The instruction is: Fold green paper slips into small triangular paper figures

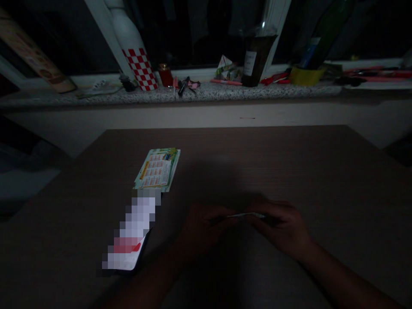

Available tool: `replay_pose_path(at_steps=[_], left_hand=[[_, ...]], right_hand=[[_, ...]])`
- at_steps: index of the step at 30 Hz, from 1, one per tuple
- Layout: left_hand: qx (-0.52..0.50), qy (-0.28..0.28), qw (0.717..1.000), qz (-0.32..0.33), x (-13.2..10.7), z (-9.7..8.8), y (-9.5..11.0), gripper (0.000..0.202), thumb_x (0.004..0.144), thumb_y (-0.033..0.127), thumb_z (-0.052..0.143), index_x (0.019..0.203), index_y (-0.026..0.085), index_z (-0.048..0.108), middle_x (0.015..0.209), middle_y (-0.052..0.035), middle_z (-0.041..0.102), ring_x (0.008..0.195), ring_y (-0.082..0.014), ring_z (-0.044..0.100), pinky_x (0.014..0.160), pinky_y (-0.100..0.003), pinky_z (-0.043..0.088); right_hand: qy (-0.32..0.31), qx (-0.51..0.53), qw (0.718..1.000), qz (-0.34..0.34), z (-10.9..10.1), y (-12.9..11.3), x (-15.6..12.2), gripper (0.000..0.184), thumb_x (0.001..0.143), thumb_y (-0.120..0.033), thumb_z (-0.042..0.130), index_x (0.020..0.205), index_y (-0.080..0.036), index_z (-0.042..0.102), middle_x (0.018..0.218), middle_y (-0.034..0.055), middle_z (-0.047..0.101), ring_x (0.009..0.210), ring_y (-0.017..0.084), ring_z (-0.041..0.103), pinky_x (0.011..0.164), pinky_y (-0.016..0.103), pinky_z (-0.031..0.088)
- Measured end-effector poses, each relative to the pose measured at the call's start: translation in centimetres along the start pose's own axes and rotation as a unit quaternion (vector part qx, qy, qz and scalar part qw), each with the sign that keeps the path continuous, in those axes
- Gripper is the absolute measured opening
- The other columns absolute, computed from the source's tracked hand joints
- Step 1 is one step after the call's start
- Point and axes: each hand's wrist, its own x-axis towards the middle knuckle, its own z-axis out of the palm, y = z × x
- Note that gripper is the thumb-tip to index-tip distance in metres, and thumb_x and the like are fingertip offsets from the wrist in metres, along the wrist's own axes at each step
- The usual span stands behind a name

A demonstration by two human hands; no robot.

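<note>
The scene is very dark. My left hand (202,227) and my right hand (280,227) meet over the middle of a brown table (289,163). Both are closed in a pinch on the ends of a thin, pale flat piece, perhaps folded paper (246,215), held edge-on between them. To the left of my hands lies a phone (131,240) with a lit screen. Beyond the phone rests a small stack of green printed leaflets (157,169).
A stone windowsill (206,92) runs along the back. On it stand a white bottle with red checks (135,56), a small red jar (165,75), two dark bottles (255,56), a yellow tape roll (305,75), pens and small clutter.
</note>
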Motion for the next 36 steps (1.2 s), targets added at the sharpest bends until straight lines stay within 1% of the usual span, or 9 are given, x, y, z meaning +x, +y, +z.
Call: replay_pose_path(at_steps=[4,8,13,17,22,24,28,33,36], left_hand=[[-0.029,0.016,0.999,-0.014,0.1,-0.2,0.1,0.020,0.083,0.037,0.063,0.094,0.025,0.075,0.082,0.0013,0.074,0.075,-0.0151,0.065,0.064,-0.021,0.045],[0.001,0.017,1.000,-0.015,0.2,-0.6,0.3,0.019,0.085,0.033,0.060,0.092,0.023,0.075,0.077,0.0017,0.074,0.071,-0.0138,0.065,0.062,-0.020,0.044],[0.008,0.020,1.000,0.008,0.1,-0.7,0.4,0.019,0.086,0.032,0.059,0.086,0.021,0.075,0.074,0.0014,0.073,0.070,-0.0134,0.066,0.063,-0.021,0.045],[0.012,0.028,0.999,0.029,0.0,-0.6,0.4,0.017,0.085,0.031,0.060,0.088,0.022,0.074,0.076,0.0017,0.074,0.069,-0.0123,0.065,0.062,-0.020,0.045],[0.057,0.055,0.995,0.063,0.0,-0.1,0.2,0.015,0.084,0.028,0.060,0.091,0.020,0.071,0.082,0.0000,0.073,0.074,-0.0138,0.065,0.070,-0.023,0.047],[0.074,0.046,0.993,0.080,0.1,0.2,-0.1,0.014,0.084,0.027,0.061,0.091,0.019,0.070,0.083,-0.0008,0.072,0.077,-0.0144,0.064,0.072,-0.024,0.046],[0.080,0.005,0.989,0.128,0.2,0.6,-0.5,0.013,0.087,0.025,0.057,0.087,0.016,0.067,0.083,-0.0020,0.068,0.077,-0.0136,0.062,0.071,-0.023,0.045],[0.102,0.022,0.983,0.150,0.3,0.8,-0.5,0.015,0.089,0.024,0.053,0.084,0.016,0.064,0.080,-0.0020,0.066,0.074,-0.0127,0.061,0.069,-0.022,0.044],[0.113,0.027,0.982,0.150,0.3,0.9,-0.4,0.015,0.089,0.025,0.053,0.084,0.015,0.064,0.079,-0.0022,0.066,0.073,-0.0131,0.061,0.068,-0.023,0.044]], right_hand=[[0.020,0.009,0.999,0.029,0.0,0.2,0.1,0.007,0.080,-0.020,0.067,0.081,-0.021,0.074,0.070,0.0012,0.074,0.058,0.015,0.068,0.053,0.022,0.054],[0.024,0.004,0.998,0.064,-0.1,0.6,-0.1,0.006,0.079,-0.021,0.069,0.081,-0.021,0.075,0.073,0.0016,0.076,0.061,0.016,0.071,0.055,0.022,0.056],[0.021,0.021,0.997,0.068,0.0,0.6,-0.3,0.006,0.077,-0.019,0.070,0.081,-0.021,0.074,0.072,0.0011,0.076,0.060,0.015,0.070,0.055,0.021,0.055],[0.025,0.027,0.997,0.067,0.1,0.6,-0.2,0.005,0.076,-0.020,0.070,0.080,-0.020,0.073,0.070,0.0014,0.075,0.058,0.014,0.068,0.053,0.021,0.054],[-0.025,0.029,0.997,0.069,0.3,0.6,-0.2,0.006,0.078,-0.022,0.068,0.077,-0.018,0.072,0.061,0.0008,0.069,0.050,0.011,0.060,0.045,0.020,0.045],[-0.039,0.022,0.997,0.065,0.5,0.6,-0.2,0.010,0.080,-0.024,0.066,0.075,-0.017,0.071,0.061,0.0009,0.067,0.051,0.011,0.059,0.047,0.020,0.044],[-0.048,-0.010,0.997,0.054,0.6,0.5,-0.2,0.011,0.081,-0.023,0.064,0.074,-0.017,0.069,0.060,0.0004,0.066,0.051,0.011,0.057,0.048,0.021,0.042],[-0.059,-0.025,0.997,0.053,0.7,0.4,-0.4,0.009,0.083,-0.022,0.061,0.078,-0.018,0.067,0.068,0.0019,0.068,0.058,0.012,0.061,0.053,0.021,0.044],[-0.077,-0.041,0.995,0.046,0.5,0.3,-0.4,0.008,0.084,-0.020,0.060,0.077,-0.018,0.065,0.069,0.0016,0.067,0.058,0.012,0.060,0.052,0.021,0.043]])
